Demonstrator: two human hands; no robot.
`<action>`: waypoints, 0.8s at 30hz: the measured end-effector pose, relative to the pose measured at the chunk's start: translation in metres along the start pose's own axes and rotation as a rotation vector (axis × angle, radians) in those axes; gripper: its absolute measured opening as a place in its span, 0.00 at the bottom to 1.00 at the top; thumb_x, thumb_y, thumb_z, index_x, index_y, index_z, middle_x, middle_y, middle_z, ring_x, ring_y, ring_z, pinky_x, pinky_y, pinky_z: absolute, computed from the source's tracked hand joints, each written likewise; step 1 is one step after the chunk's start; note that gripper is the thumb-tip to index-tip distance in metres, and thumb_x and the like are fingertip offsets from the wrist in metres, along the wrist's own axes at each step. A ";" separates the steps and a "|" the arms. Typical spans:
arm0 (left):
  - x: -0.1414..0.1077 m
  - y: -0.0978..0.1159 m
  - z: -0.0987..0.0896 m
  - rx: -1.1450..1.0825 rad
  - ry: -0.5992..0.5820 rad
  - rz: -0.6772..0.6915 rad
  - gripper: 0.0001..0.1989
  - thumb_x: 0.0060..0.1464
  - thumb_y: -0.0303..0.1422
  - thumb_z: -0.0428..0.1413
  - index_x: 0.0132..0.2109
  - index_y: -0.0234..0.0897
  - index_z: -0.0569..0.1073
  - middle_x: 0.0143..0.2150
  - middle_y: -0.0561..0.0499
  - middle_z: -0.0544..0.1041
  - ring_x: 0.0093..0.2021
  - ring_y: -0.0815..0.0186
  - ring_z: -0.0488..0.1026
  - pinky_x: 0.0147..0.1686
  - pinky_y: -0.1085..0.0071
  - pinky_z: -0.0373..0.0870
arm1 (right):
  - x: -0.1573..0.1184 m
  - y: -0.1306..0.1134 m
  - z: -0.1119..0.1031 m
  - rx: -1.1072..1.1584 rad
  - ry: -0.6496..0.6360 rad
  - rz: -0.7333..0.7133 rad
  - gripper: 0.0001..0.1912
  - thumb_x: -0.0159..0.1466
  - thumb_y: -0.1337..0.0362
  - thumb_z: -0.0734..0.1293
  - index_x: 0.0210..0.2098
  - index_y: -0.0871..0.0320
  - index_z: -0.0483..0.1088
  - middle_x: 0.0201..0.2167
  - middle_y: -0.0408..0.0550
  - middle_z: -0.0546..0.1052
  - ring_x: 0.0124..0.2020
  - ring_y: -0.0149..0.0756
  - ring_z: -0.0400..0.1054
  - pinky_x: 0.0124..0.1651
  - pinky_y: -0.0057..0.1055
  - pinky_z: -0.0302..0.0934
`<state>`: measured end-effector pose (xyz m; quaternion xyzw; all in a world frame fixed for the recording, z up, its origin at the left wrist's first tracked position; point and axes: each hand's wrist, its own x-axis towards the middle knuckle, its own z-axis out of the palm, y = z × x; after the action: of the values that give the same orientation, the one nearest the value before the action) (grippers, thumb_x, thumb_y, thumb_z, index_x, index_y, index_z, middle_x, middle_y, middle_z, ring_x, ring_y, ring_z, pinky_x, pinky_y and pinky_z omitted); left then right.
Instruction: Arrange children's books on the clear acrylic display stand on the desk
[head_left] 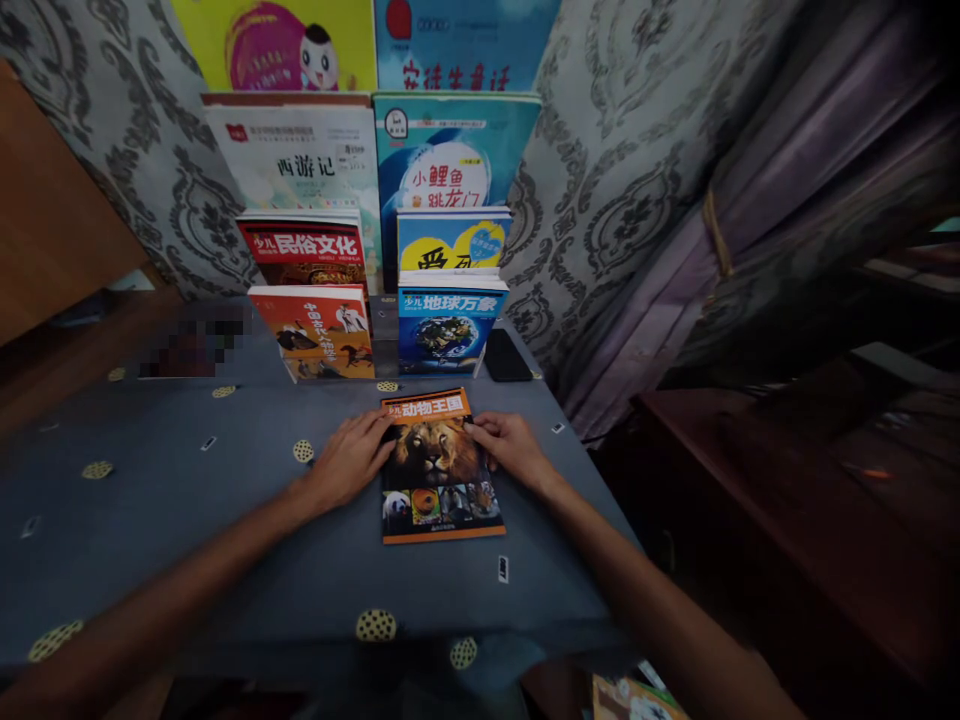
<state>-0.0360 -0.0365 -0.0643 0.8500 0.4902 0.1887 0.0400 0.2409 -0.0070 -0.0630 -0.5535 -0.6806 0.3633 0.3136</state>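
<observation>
A thin book with a lion on its cover (pixel 439 455) lies face up on the table, its orange title strip toward the far side and a row of small animal pictures near its lower end. My left hand (pixel 352 455) grips its left edge, the fingertips at the cover's side. On the opposite edge, my right hand (pixel 514 448) holds it with the thumb on the cover and the other fingers mostly hidden below. Just beyond stand an orange-red book (pixel 322 335) and a blue book with a globe (pixel 442 330), both upright.
More upright books rise in tiers behind, including a red one (pixel 307 245) and a teal one (pixel 457 150). A black phone (pixel 508 356) lies by the right table edge. Patterned curtains (pixel 600 180) hang behind. A dark red cabinet (pixel 750 500) stands right of the dotted tablecloth (pixel 247 560).
</observation>
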 end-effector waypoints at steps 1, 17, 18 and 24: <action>-0.001 -0.001 0.002 -0.002 0.004 0.002 0.17 0.67 0.34 0.48 0.59 0.35 0.68 0.61 0.40 0.72 0.59 0.55 0.70 0.59 0.54 0.68 | -0.002 -0.003 -0.001 -0.131 0.063 -0.029 0.15 0.62 0.51 0.64 0.31 0.55 0.74 0.18 0.44 0.75 0.19 0.39 0.71 0.24 0.31 0.60; -0.006 -0.005 0.003 0.037 0.038 0.083 0.18 0.66 0.31 0.47 0.61 0.37 0.67 0.57 0.41 0.73 0.56 0.56 0.72 0.56 0.55 0.71 | 0.027 -0.048 0.072 -0.370 -0.317 -0.579 0.30 0.72 0.49 0.57 0.68 0.58 0.58 0.68 0.58 0.63 0.71 0.46 0.54 0.72 0.53 0.47; -0.007 -0.005 0.003 0.044 0.038 0.081 0.18 0.66 0.32 0.47 0.60 0.38 0.67 0.56 0.42 0.73 0.55 0.56 0.73 0.55 0.56 0.72 | 0.028 -0.044 0.070 -0.369 -0.302 -0.579 0.29 0.72 0.50 0.57 0.68 0.57 0.59 0.68 0.58 0.64 0.71 0.46 0.54 0.72 0.54 0.47; -0.007 -0.002 0.000 0.046 0.041 0.069 0.17 0.67 0.34 0.46 0.58 0.36 0.69 0.55 0.42 0.74 0.53 0.56 0.73 0.55 0.55 0.72 | 0.036 -0.015 0.037 -0.338 -0.198 -0.486 0.24 0.73 0.53 0.55 0.61 0.58 0.68 0.63 0.58 0.71 0.68 0.47 0.59 0.71 0.56 0.46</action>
<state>-0.0412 -0.0409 -0.0665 0.8630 0.4656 0.1962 0.0040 0.1957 0.0212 -0.0690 -0.3808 -0.8711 0.2115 0.2269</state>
